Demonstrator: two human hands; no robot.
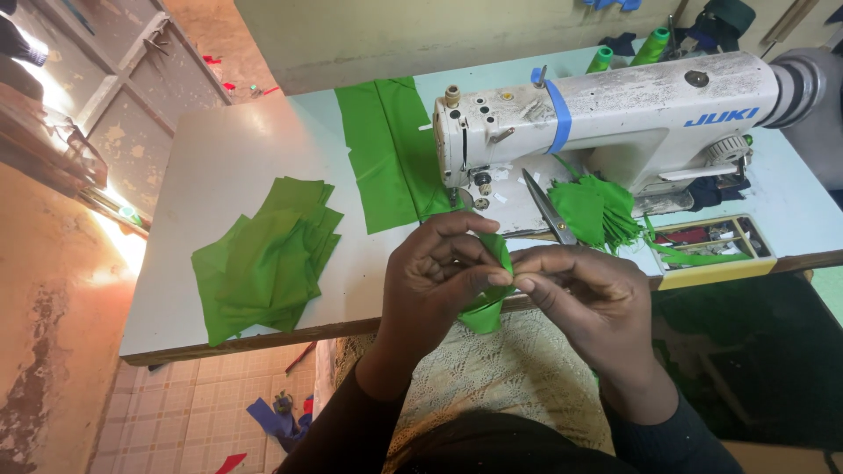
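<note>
Pale sewing table (228,175) keeps cut green pieces (268,259) stacked within reach while my left hand (435,281) and right hand (575,294) pinch a small green fabric piece (492,303) between fingertips, folding it above my lap.

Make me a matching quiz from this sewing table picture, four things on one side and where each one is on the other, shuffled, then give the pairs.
Things:
1. scissors
2. stack of green fabric pieces
3. small green fabric piece
4. thread cones

Places:
A. behind the sewing machine
B. pinched between the left hand and right hand
C. on the machine bed beside the needle
D. on the left part of the table

Pairs: 1-C, 2-D, 3-B, 4-A
</note>
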